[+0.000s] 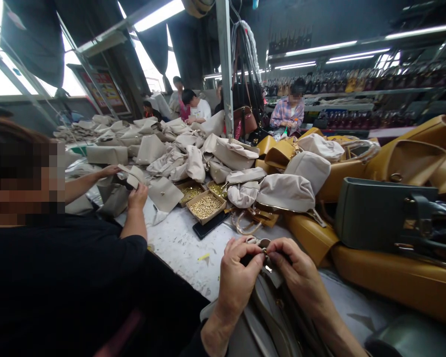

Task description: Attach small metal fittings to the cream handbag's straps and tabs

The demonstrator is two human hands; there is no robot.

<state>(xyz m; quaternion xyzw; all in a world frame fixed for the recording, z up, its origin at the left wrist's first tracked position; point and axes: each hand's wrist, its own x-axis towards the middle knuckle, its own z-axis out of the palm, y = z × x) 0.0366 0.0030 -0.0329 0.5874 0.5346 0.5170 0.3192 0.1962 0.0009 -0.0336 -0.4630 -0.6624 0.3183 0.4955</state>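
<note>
Low in the middle of the head view, a grey-beige handbag (245,329) stands upright close to my body. Its short strap end (276,278), with shiny metal fittings, rises between my hands. My left hand (238,275) is closed, thumb and forefinger pinching the strap by a small metal fitting. From the other side my right hand (299,272) pinches at the same spot, its fingertips almost meeting the left ones. The exact small part between the fingertips is mostly hidden.
Ahead lie a box of small gold studs (207,206), a black phone (210,225) and piled beige bags (286,191). Mustard bags (394,292) and a dark green handbag (375,213) crowd the right. A co-worker's arm (136,213) reaches across at left, holding a beige piece (134,174).
</note>
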